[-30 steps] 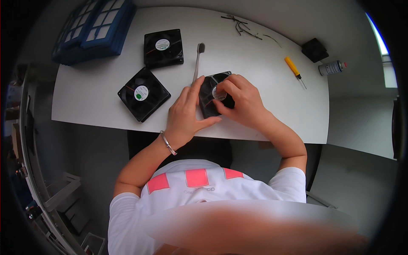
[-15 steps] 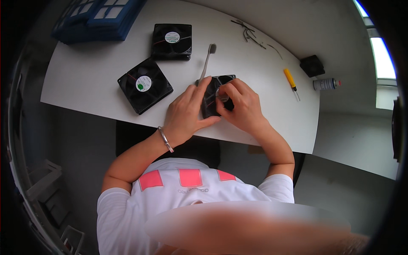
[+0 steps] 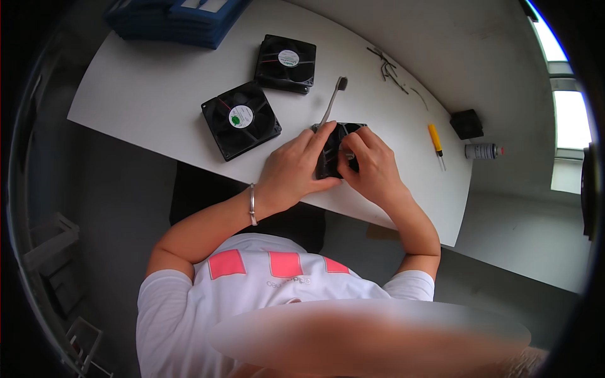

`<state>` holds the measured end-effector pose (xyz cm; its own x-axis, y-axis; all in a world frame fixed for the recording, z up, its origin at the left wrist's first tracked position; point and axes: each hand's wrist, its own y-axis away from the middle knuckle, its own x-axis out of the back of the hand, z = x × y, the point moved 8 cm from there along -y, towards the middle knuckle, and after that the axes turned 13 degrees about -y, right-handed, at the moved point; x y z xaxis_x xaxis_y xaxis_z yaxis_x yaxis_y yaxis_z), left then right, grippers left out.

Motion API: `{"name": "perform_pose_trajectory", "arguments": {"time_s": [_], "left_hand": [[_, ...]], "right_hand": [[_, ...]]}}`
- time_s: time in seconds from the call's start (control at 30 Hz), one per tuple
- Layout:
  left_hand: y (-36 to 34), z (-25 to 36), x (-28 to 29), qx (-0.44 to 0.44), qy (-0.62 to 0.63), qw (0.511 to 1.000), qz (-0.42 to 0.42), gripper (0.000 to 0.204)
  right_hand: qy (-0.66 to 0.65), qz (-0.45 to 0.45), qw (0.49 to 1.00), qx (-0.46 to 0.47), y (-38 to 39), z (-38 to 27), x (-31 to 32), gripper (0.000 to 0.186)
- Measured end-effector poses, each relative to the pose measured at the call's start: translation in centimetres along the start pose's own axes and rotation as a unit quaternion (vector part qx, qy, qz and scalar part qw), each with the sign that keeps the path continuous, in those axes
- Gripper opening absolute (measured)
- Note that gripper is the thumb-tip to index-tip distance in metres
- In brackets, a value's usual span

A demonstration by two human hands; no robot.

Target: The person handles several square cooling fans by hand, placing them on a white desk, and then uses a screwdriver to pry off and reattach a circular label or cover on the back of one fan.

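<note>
A square black cooling fan [image 3: 328, 155] lies on the white table near its front edge. My left hand [image 3: 291, 169] grips its left side, with the thumb along the near edge and the fingers at the far left corner. Over the fan's middle, my right hand [image 3: 377, 169] is closed in a pinch at the pale round hub; whatever is between the fingertips is hidden. A grey toothbrush [image 3: 331, 103] slants away beyond the fan, dark bristles at the far end. Its handle end disappears by my left fingers, and I cannot tell whether they touch it.
Left of my hands lies another black fan [image 3: 220, 129] with a green mark on its label. Stacked fans [image 3: 268, 66] sit behind it. Blue stacked containers [image 3: 183, 31] stand far left. Dark wire pieces [image 3: 388, 70], a yellow screwdriver [image 3: 435, 137], a small black fan [image 3: 466, 125] and a spray can [image 3: 480, 151] lie rightward.
The whole view has turned, so the things on the table appear shifted right. Both hands stay on the same fan in nearly the same pose.
</note>
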<state>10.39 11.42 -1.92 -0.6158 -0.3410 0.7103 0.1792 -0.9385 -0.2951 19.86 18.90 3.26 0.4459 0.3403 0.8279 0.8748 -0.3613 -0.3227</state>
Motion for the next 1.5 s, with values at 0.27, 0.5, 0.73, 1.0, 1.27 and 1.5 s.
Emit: {"name": "perform_pose_trajectory", "arguments": {"time_s": [0.27,0.5,0.73,1.0,1.27,1.5], "left_hand": [[0.4,-0.1,0.2,-0.009,0.008,1.000,0.024,0.101],[0.6,-0.2,0.1,-0.023,0.008,0.999,0.035,0.100],[0.4,-0.1,-0.1,-0.010,0.005,1.000,0.026,0.102],[0.4,-0.2,-0.3,-0.011,-0.009,1.000,0.025,0.102],[0.2,-0.1,-0.1,-0.013,-0.003,0.999,0.036,0.100],[0.5,-0.6,-0.2,0.014,0.027,0.999,0.040,0.090]], "right_hand": [[0.050,-0.088,0.992,-0.072,-0.9,0.0,-0.8,0.016],[0.057,-0.083,0.993,-0.060,-0.9,-0.6,-1.1,0.013],[0.035,-0.070,0.995,-0.062,-0.7,-0.1,-0.6,0.012],[0.012,-0.058,0.991,-0.122,-0.9,2.5,2.4,0.010],[-0.012,-0.150,0.982,-0.117,-0.7,7.0,3.1,0.024],[0.034,-0.225,0.947,-0.227,0.0,7.8,3.4,0.022]]}}
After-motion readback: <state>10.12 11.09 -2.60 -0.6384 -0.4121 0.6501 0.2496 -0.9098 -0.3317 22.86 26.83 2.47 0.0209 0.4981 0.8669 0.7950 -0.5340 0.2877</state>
